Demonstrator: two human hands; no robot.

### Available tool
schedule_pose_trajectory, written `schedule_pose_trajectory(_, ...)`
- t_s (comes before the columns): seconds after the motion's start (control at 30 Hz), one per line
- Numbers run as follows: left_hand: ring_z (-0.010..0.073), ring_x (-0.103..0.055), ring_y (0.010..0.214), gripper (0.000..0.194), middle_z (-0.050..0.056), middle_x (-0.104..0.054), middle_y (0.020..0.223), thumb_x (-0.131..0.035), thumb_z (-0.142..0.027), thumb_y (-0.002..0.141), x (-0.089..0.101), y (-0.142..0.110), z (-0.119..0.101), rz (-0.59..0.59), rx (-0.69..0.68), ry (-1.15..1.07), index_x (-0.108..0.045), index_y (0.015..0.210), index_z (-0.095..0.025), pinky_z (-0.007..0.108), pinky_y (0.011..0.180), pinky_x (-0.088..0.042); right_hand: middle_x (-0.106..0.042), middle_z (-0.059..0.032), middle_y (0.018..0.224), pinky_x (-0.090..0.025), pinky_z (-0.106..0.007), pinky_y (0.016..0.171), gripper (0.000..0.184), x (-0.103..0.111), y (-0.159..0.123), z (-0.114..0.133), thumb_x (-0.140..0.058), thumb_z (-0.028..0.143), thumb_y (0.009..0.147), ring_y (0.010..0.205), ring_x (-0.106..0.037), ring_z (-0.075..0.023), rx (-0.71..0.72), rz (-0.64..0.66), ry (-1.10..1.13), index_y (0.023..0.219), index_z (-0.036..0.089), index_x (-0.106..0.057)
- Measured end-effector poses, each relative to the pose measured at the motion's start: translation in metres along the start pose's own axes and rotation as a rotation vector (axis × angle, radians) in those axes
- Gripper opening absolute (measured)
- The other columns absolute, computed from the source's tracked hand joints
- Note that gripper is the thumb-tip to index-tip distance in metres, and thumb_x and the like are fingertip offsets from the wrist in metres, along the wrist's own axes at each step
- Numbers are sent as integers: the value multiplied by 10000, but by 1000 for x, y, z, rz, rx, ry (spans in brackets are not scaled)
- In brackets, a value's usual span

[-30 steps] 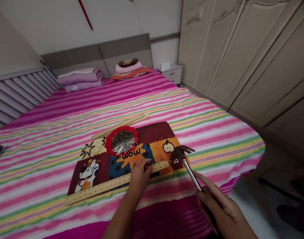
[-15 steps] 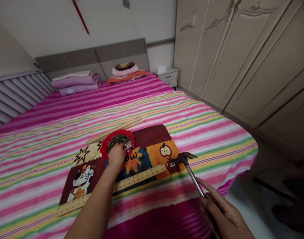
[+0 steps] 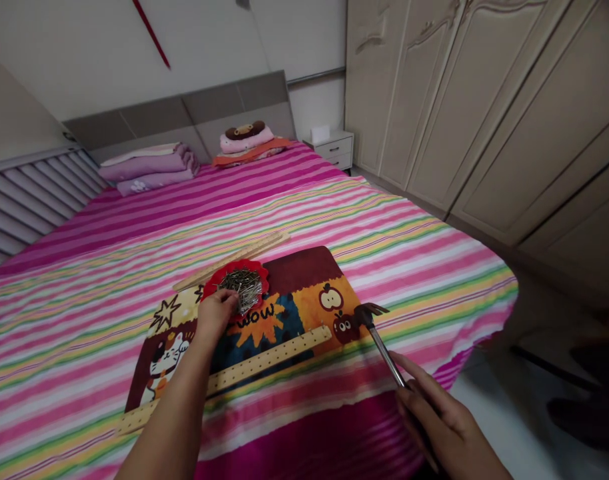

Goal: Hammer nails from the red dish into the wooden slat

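Note:
My left hand [image 3: 217, 312] is pinched closed at the near left rim of a red scalloped dish [image 3: 262, 272] filled with loose nails [image 3: 247, 283]; whatever is between its fingertips is too small to make out. My right hand [image 3: 437, 417] is wrapped around the handle of a claw hammer [image 3: 382, 343], whose head rests by the right edge of a printed mat [image 3: 304, 267]. Across the mat's near side lies a wooden strip with rows of holes [image 3: 269, 357], with a few nails standing near its right end. My left forearm hides part of this strip.
Behind the dish lies another pair of wooden strips [image 3: 234, 259]. Everything sits on a striped bedspread [image 3: 409, 267]. Folded purple bedding [image 3: 152, 167] and a pink stack [image 3: 247, 141] are by the headboard [image 3: 234, 100]. A wardrobe [image 3: 464, 113] stands at the right.
My left hand has shifted left from over the middle of the nails to the dish's rim. My right hand keeps its hold on the hammer, almost still.

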State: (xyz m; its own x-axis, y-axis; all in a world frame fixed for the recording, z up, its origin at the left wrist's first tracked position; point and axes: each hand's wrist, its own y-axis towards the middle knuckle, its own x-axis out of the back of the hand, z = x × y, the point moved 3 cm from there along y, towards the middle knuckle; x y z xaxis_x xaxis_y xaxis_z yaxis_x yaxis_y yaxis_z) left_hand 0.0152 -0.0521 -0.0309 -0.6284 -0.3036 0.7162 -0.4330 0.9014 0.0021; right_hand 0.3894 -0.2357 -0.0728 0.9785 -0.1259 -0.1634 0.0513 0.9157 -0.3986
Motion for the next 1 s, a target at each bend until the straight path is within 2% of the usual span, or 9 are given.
schedule_pose_trajectory(0.13,123,-539,537,257,-4,-624,621,-626,-333,622,-2,1,5,20,79,-263,-664,821,-176,240,538,-437,-469,60,457,-324,-186,321,669,0,0,-3,-647,538,767,336,-343,-88,-11,-7,6,1353,240,-521)
schedule_pose_trajectory(0.27,104,-531,513,287,-3,-597,599,-696,-313,567,1,-9,-1,37,150,-444,-629,796,-153,233,513,-458,-493,54,491,-292,-178,318,689,-3,-4,6,-644,548,765,351,-343,-82,-13,-20,-33,1362,230,-509)
schedule_pose_trajectory(0.4,93,-546,540,336,-2,-602,622,-731,-286,502,1,-36,-10,102,188,-576,-609,781,-142,210,504,-471,-469,61,488,-272,-174,331,632,-7,-12,17,-611,510,811,360,-340,-81,-1,-12,-59,1369,239,-493)
schedule_pose_trajectory(0.5,94,-569,568,474,2,-626,660,-773,-304,441,-6,-65,-17,197,226,-678,-620,858,-137,196,513,-483,-450,64,482,-261,-183,333,594,-9,-15,20,-600,489,823,357,-327,-83,17,-4,-43,1355,242,-506)
schedule_pose_trajectory(0.6,104,-578,573,552,6,-633,670,-816,-393,399,-14,-92,-21,276,231,-699,-634,852,-134,218,536,-507,-454,67,478,-265,-192,341,566,-10,-17,20,-599,461,829,356,-321,-85,24,-21,-31,1342,237,-516)
schedule_pose_trajectory(0.7,127,-591,602,509,8,-623,660,-809,-491,417,-23,-111,-21,280,203,-686,-617,738,-145,243,555,-519,-463,68,478,-287,-196,365,550,-10,-19,20,-591,425,841,371,-331,-86,50,-38,-42,1343,213,-513)
schedule_pose_trajectory(0.83,103,-552,581,445,-8,-606,627,-773,-512,508,-36,-125,-19,272,116,-626,-634,745,-162,210,548,-474,-510,49,545,-278,-191,357,534,-12,-20,21,-576,431,848,387,-347,-81,71,-31,-85,1333,213,-528)
schedule_pose_trajectory(1.0,99,-549,629,405,2,-631,687,-771,-469,500,-51,-133,-18,255,102,-613,-647,742,-170,199,582,-452,-499,56,539,-263,-188,357,525,-12,-21,19,-572,436,849,387,-340,-76,84,-12,-96,1317,202,-537)
